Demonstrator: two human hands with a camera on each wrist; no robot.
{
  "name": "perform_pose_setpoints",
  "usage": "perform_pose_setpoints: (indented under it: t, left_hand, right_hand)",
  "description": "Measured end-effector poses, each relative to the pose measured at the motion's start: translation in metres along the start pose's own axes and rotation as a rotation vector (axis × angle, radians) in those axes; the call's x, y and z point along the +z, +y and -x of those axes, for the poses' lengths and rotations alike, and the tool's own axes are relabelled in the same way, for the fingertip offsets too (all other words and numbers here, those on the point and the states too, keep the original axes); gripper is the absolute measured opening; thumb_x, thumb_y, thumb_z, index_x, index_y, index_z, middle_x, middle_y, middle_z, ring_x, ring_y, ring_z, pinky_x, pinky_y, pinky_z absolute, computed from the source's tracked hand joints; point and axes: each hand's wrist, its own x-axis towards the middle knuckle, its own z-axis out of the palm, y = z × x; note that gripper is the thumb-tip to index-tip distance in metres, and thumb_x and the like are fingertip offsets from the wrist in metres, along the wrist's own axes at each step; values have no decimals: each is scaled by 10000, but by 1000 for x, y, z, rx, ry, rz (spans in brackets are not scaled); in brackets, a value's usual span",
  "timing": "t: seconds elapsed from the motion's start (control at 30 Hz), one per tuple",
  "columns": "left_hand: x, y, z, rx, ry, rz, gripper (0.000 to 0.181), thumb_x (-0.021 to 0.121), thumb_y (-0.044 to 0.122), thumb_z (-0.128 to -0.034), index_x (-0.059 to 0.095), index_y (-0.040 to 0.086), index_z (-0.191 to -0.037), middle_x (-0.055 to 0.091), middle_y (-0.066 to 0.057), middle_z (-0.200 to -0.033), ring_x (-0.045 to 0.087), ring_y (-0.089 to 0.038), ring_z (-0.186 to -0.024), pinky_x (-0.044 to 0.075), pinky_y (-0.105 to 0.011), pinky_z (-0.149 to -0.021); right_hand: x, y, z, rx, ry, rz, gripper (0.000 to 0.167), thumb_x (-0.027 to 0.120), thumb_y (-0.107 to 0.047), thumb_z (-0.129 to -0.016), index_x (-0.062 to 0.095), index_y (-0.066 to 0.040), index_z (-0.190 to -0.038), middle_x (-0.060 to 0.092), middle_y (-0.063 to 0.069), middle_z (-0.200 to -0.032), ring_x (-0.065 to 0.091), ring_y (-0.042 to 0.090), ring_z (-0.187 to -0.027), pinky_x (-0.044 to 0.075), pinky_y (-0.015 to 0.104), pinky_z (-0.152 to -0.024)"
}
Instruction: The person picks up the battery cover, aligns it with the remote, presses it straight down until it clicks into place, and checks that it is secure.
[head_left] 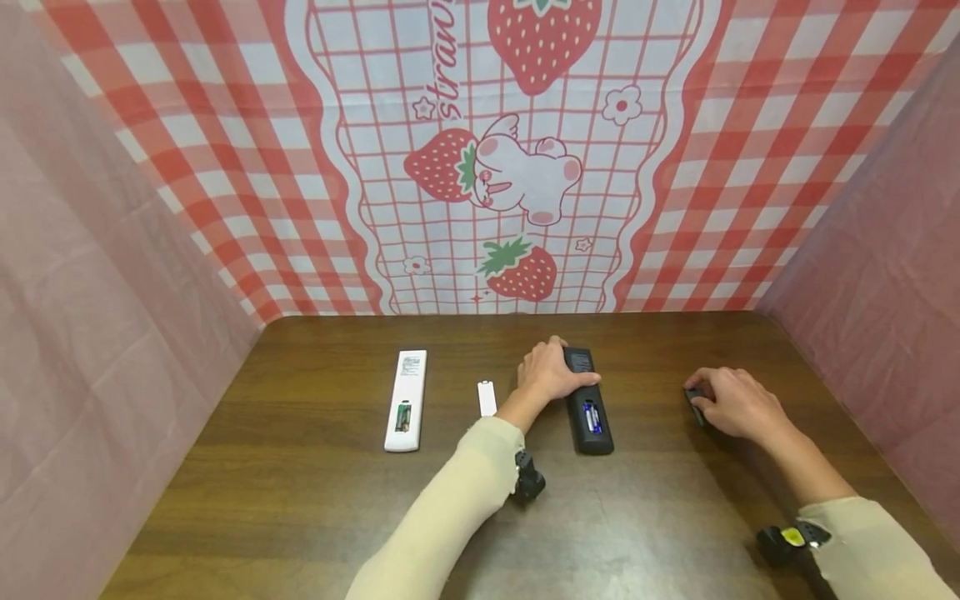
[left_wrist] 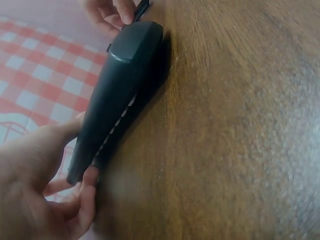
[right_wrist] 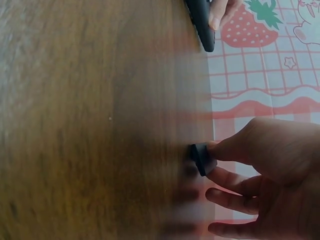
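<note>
A black remote control [head_left: 581,390] lies face down, its battery compartment uncovered and blue-and-silver batteries [head_left: 593,418] showing inside. My left hand [head_left: 547,372] grips its far end, thumb on one side and fingers on the other; in the left wrist view the remote [left_wrist: 114,80] looks slightly raised off the table at that end. Off to the right, my right hand [head_left: 738,402] pinches a small black battery cover [right_wrist: 201,157] between thumb and fingers, close to the tabletop and apart from the remote.
A white remote control [head_left: 409,383] lies face down at the left, its battery compartment uncovered with a green battery [head_left: 403,417] showing. Between the remotes lies a white battery cover [head_left: 487,397], partly behind the left forearm. A checked strawberry cloth [head_left: 322,250] hangs behind the wooden table [head_left: 300,500].
</note>
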Motion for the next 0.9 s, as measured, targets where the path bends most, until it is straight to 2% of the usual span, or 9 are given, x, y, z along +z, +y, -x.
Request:
perform_pose_setpoints:
  t: [0.17, 0.37, 0.6, 0.73, 0.9]
  left_hand:
    - [-2, -1, 0, 5, -8, 36, 886, 932, 679, -826, 641, 178, -1496, 748, -68, -1271, 670, -190, -995, 608, -343, -835]
    - [6, -9, -11, 29, -9, 37, 901, 924, 701, -824, 654, 166, -1496, 759, -53, -1270, 658, -160, -980, 585, -299, -808]
    - [12, -12, -17, 49, -1, 59, 885, 943, 649, -834, 671, 130, -1497, 781, -72, -1273, 642, -157, -962, 568, -291, -813]
    - [14, -12, -19, 34, -17, 86, 897, 944, 627, -848, 651, 125, -1531, 772, -87, -1328, 622, -167, -1013, 573, -307, -890]
    - [12, -12, -18, 25, -37, 112, 897, 941, 585, -874, 627, 109, -1567, 759, -110, -1404, 652, -209, -1121, 592, -355, -1046]
  right_hand:
    - [0, 2, 0, -1, -6, -27, 255, 725, -121, -1047, 761, -9, -1273, 656, 66, -892, 551, 200, -766, 415, 338, -565]
    - [-3, 6, 0, -9, -6, -41, 256, 743, -141, -1037, 747, -11, -1258, 692, 100, -944, 581, 193, -777, 441, 330, -581]
    - [-4, 8, 0, -15, 0, -52, 267, 760, -151, -1030, 743, -2, -1250, 662, 98, -931, 549, 193, -752, 424, 330, -580]
    - [-2, 7, 0, -30, -6, -50, 295, 739, -140, -1023, 763, 12, -1274, 629, 55, -884, 515, 177, -733, 389, 314, -571]
    - [-1, 6, -2, -42, -8, -41, 315, 724, -128, -1019, 792, 17, -1291, 602, 7, -819, 491, 161, -708, 362, 301, -560]
